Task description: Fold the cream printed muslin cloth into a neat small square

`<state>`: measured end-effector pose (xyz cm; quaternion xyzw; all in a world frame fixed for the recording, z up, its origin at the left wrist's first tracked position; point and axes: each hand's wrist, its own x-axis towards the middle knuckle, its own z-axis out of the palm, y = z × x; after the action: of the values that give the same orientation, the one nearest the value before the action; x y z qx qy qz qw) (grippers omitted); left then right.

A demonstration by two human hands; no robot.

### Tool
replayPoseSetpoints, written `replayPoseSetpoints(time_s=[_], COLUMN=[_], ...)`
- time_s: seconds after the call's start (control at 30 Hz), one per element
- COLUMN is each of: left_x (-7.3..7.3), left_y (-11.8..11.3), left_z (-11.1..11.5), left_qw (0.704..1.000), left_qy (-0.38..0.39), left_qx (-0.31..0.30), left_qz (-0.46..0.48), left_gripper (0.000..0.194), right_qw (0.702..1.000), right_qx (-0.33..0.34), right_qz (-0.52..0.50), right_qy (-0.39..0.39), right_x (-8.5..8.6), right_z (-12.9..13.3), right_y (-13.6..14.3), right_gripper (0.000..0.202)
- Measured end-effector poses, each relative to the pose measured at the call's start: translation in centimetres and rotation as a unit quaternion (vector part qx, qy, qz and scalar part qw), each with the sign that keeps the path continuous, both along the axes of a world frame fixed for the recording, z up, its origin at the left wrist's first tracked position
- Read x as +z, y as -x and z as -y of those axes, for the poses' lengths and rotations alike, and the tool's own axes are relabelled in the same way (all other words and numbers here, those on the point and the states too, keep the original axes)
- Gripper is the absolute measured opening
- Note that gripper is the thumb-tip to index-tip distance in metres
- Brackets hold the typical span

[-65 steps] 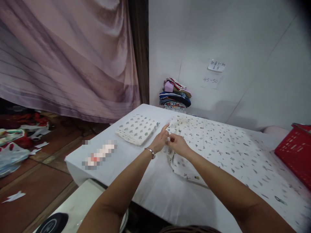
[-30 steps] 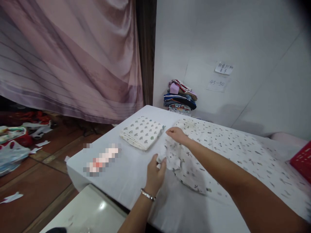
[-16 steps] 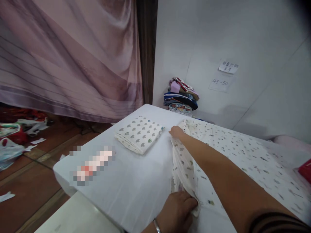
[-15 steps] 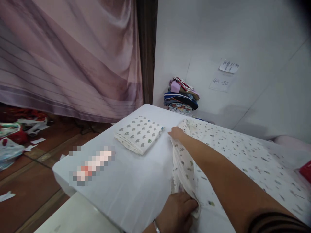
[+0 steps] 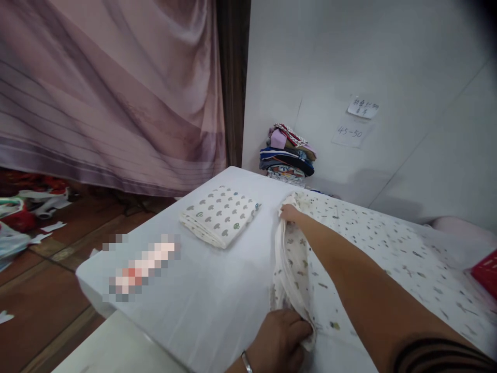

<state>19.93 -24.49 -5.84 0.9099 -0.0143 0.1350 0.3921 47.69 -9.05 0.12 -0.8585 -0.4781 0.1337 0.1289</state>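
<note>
A thin white cloth (image 5: 373,248) with small scattered prints is spread over the right side of the white-covered table. Its left end is gathered in a loose fold between my two hands. My left hand (image 5: 281,336), a silver bangle on its wrist, is closed on the near corner of that edge. Farther off, my right hand (image 5: 289,213) grips the far corner, its fingers partly hidden by the cloth. Left of the fold lies a folded white cloth (image 5: 221,215) with grey mushroom-like prints, which neither hand touches.
A pixelated patch covers something (image 5: 143,267) at the table's left. A stack of folded fabrics (image 5: 287,155) stands by the wall beyond the far edge. At right is a red basket (image 5: 485,272). A pink curtain (image 5: 116,93) hangs at left, above a littered tiled floor (image 5: 50,300).
My right hand has shifted slightly right with the far corner, folding the cloth's edge further over. My left hand keeps its hold. The view has turned slightly.
</note>
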Motion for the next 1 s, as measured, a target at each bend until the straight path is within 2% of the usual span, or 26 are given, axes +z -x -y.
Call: replayPoseSetpoints(time_s=[0.07, 0.13, 0.2, 0.23, 0.3, 0.33, 0.43, 0.5, 0.57, 0.73, 0.87, 1.0], left_x=[0.1, 0.0, -0.3, -0.5, -0.9, -1.1, -1.1, -0.8, -0.6, -0.8, -1.4, -2.7], left_y=[0.4, 0.8, 1.2, 1.4, 1.7, 1.8, 2.0, 2.0, 1.9, 1.8, 1.7, 1.6], left_z=[-0.1, -0.3, -0.4, -0.5, -0.5, -0.5, -0.5, -0.4, -0.3, -0.4, -0.7, -1.0], left_qw=[1.000, 1.000, 1.000, 1.000, 1.000, 0.999, 0.999, 0.999, 0.998, 0.997, 0.993, 0.995], left_qy=[0.002, -0.001, -0.006, -0.009, -0.016, -0.019, -0.021, -0.022, -0.027, -0.054, -0.081, -0.083], left_qx=[0.012, 0.024, 0.028, 0.029, 0.024, 0.020, 0.012, 0.009, 0.007, -0.002, -0.003, 0.011], left_qz=[0.006, 0.008, 0.002, -0.002, -0.013, -0.018, -0.031, -0.041, -0.051, -0.059, -0.081, -0.060], left_gripper=[0.039, 0.043, 0.049, 0.051, 0.053, 0.054, 0.055, 0.052, 0.049, 0.053, 0.050, 0.031], right_qw=[0.997, 0.986, 0.916, 0.886, 0.854, 0.859, 0.910, 0.933, 0.945, 0.981, 0.990, 0.985], right_qx=[-0.019, -0.049, -0.128, -0.177, -0.265, -0.290, -0.305, -0.296, -0.276, -0.158, -0.102, -0.091], right_qz=[-0.045, -0.102, -0.274, -0.322, -0.366, -0.350, -0.213, -0.126, -0.081, -0.006, 0.051, 0.147], right_qy=[-0.057, -0.122, -0.264, -0.283, -0.259, -0.236, -0.181, -0.162, -0.155, -0.115, -0.079, -0.022], right_x=[0.8, 1.0, 0.2, -0.5, -2.1, -2.7, -3.7, -3.5, -2.9, -2.0, -2.6, -2.6], right_z=[2.8, 6.8, 11.4, 13.8, 18.0, 19.6, 22.2, 22.1, 21.0, 15.6, 11.4, 8.9], right_y=[-1.4, -3.2, -4.9, -5.6, -6.3, -6.5, -6.9, -7.4, -7.8, -7.4, -6.4, -6.4], right_gripper=[0.023, 0.030, 0.037, 0.039, 0.038, 0.038, 0.038, 0.038, 0.036, 0.025, 0.027, 0.040])
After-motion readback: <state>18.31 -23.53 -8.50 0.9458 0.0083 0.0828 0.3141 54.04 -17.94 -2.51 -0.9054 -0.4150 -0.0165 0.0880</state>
